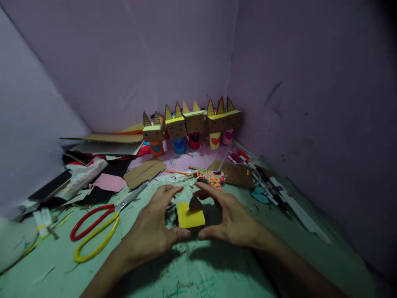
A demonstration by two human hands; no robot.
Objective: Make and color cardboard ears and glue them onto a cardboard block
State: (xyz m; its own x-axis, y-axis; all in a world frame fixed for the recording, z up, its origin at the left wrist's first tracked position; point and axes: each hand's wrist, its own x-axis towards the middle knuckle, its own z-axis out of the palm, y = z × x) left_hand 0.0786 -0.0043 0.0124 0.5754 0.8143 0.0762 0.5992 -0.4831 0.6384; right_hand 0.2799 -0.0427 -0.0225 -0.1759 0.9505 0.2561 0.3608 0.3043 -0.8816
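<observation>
A small box with a yellow top (pixel 186 219) sits on the green tabletop between my two hands. One dark pointed cardboard piece (pixel 194 204) stands up on its top. Curved around the box's left side, my left hand (pixel 155 225) has its thumb and fingers apart and holds nothing I can see. My right hand (pixel 232 217) curves around the right side in the same way, thumb low and fingers high. Some space shows between each hand and the box. The lower right of the box lies in shadow.
Large scissors (pixel 119 207) with red and yellow handles lie at left. Cardboard and paper sheets (pixel 105 147) are piled behind them. Several box-headed figures (pixel 194 124) with pointed ears stand along the back wall. Markers (pixel 243 156), blue paper hearts (pixel 260 195) and patterned paper (pixel 214 178) lie beyond and right.
</observation>
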